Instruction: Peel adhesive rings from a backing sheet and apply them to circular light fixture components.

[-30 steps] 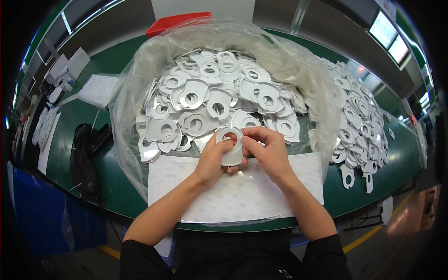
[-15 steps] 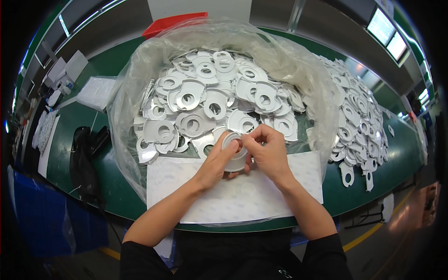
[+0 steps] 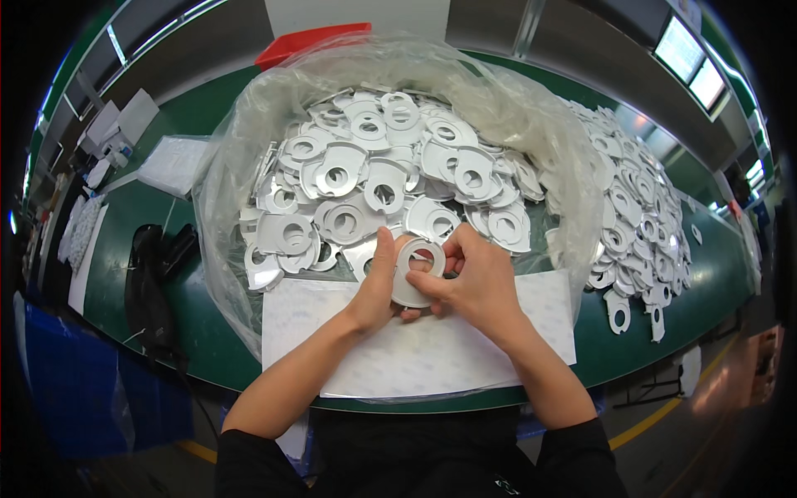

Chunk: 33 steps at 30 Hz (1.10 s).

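Note:
Between my hands is a white plastic part (image 3: 407, 292) with a round hole, held tilted above the front of the pile. My left hand (image 3: 375, 286) supports it from the left; its thumb points up along the edge and its fingertips show beneath. From the right, my right hand (image 3: 477, 278) grips the same part, thumb laid across its face beside the hole and index finger curled at the upper edge. Just beyond my hands lies a heap of similar white parts (image 3: 384, 184) inside an open clear plastic bag (image 3: 220, 207). A white sheet (image 3: 415, 357) lies under my hands.
A second heap of white parts (image 3: 635, 207) spreads over the green table (image 3: 573, 378) on the right. A red tray (image 3: 311, 41) stands behind the bag. On the left lie a black object (image 3: 148, 290) with a cable and a flat white package (image 3: 173, 162).
My left thumb has lifted off the part's face to its edge. The right thumb has come across the face, and the part has turned slightly in my hands.

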{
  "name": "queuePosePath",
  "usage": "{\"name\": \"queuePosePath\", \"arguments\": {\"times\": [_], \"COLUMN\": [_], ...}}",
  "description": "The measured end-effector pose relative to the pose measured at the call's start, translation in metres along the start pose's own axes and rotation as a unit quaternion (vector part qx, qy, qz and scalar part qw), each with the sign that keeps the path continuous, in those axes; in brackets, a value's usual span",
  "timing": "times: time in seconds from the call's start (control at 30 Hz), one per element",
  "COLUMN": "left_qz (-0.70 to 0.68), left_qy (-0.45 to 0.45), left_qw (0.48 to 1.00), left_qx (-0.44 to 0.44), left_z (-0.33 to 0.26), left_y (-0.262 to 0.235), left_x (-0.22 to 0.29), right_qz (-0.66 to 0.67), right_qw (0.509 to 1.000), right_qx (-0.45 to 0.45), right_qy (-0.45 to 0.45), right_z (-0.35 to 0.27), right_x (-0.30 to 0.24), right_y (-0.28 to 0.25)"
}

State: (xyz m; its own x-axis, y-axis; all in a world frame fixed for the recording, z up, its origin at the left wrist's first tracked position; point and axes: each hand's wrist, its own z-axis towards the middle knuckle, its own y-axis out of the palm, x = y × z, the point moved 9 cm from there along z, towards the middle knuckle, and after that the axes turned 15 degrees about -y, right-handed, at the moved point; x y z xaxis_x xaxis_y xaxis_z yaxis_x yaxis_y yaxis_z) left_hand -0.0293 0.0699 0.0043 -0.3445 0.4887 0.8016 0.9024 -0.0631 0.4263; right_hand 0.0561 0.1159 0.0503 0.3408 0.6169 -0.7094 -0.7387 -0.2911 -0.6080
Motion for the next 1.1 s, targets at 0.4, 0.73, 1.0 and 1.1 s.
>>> {"name": "queuePosePath", "arguments": {"times": [0.4,0.73,1.0,1.1], "left_qz": [-0.029,0.352,0.602,0.604], "left_qy": [-0.044,0.324,0.364,0.365], "left_qw": [0.996,0.841,0.523,0.521], "left_qx": [-0.075,0.254,0.482,0.48], "left_z": [0.001,-0.05,-0.065,-0.065], "left_y": [-0.003,-0.044,-0.061,-0.068], "left_x": [-0.003,0.091,0.105,0.104], "right_qz": [0.051,0.402,0.306,0.174], "right_qw": [0.999,0.861,0.839,0.958], "right_qx": [0.017,0.311,0.451,0.212], "right_qy": [0.002,0.032,0.0,-0.086], "right_z": [0.002,0.0,-0.009,0.013], "right_x": [-0.002,0.066,0.041,-0.01], "right_y": [-0.003,-0.118,-0.152,-0.088]}}
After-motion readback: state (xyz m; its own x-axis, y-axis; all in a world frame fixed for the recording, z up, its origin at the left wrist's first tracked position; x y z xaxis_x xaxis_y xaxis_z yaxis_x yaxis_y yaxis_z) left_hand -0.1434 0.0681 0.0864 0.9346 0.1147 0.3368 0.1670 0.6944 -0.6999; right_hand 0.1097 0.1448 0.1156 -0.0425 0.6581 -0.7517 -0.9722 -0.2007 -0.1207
